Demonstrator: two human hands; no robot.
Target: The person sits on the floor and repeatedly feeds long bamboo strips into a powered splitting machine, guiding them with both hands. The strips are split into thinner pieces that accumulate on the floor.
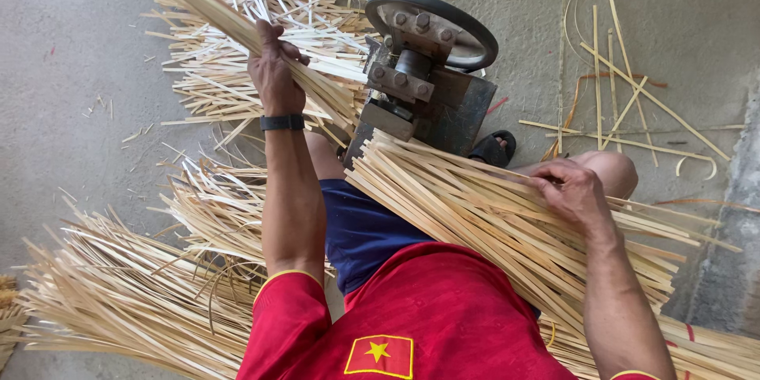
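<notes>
My left hand (275, 71), with a black band on the wrist, is closed around a long bundle of thin bamboo strips (198, 8) that runs up to the top left. My right hand (571, 190) lies on top of a thick bundle of bamboo strips (475, 206) resting across my lap, fingers curled onto the top strips. Both bundles point toward a dark metal machine (427, 87) with a round hand wheel (467, 28) that stands between my knees.
Heaps of loose bamboo strips (119, 293) cover the concrete floor at the left and behind the machine. A few scattered and curled strips (625, 111) lie at the right. My sandalled foot (492, 147) is beside the machine.
</notes>
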